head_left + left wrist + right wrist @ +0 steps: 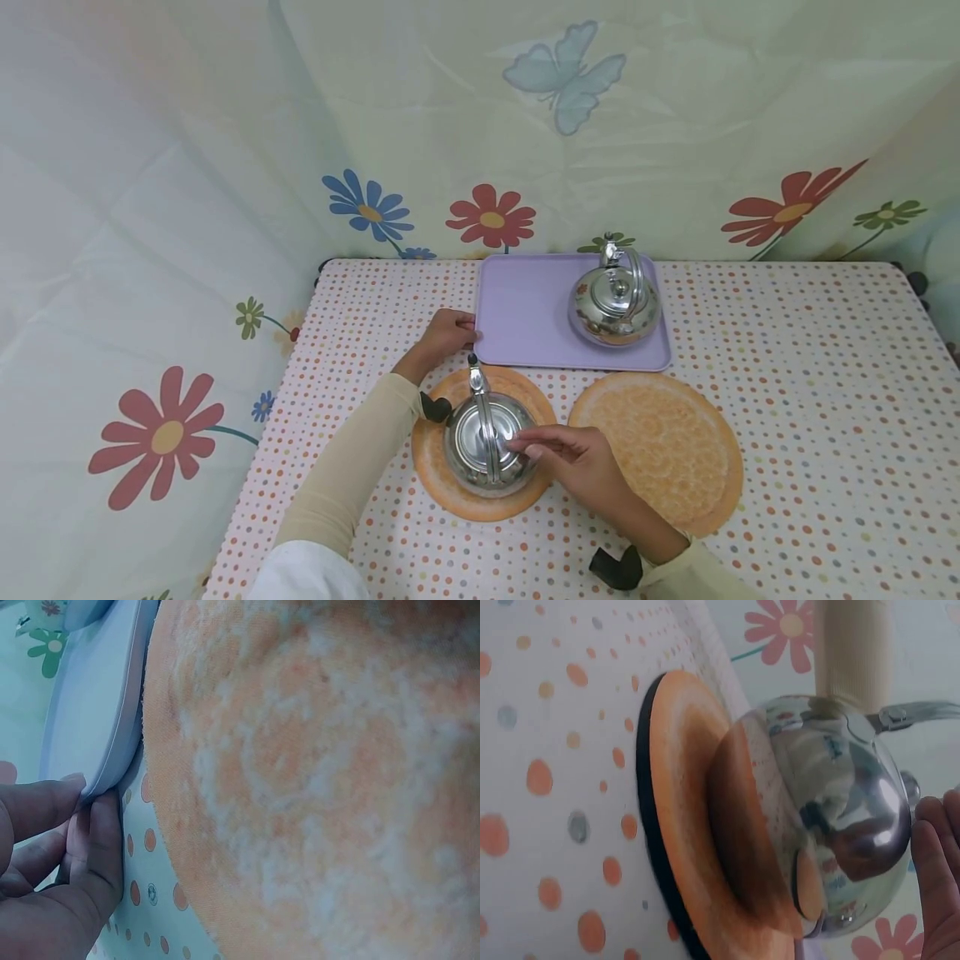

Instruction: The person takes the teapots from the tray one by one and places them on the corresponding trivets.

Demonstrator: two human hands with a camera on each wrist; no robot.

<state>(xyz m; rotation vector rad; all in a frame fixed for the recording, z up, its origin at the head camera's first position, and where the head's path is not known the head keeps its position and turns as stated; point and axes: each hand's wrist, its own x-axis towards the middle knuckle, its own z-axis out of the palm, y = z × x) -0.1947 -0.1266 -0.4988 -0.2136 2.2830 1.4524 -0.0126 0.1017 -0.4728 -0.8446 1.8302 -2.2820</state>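
At the left side of the lilac tray [525,325], my left hand [447,332] pinches the rim between thumb and fingers; the left wrist view shows this grip on the tray's corner [101,780]. A shiny steel kettle [465,462] sits on the left round orange mat [540,492], its lid on and its spout pointing to the back. My right hand [588,467] is at the right side of its lid, fingers extended toward the lid knob [910,786]. Whether the fingertips touch the lid, I cannot tell. On the tray's right half stands a second steel kettle [611,321].
Right of the first mat lies another round orange mat [660,442], partly under my right forearm. A dotted cloth [810,400] covers the table. Behind it hangs a flowered curtain [675,150], close to the tray's back edge.
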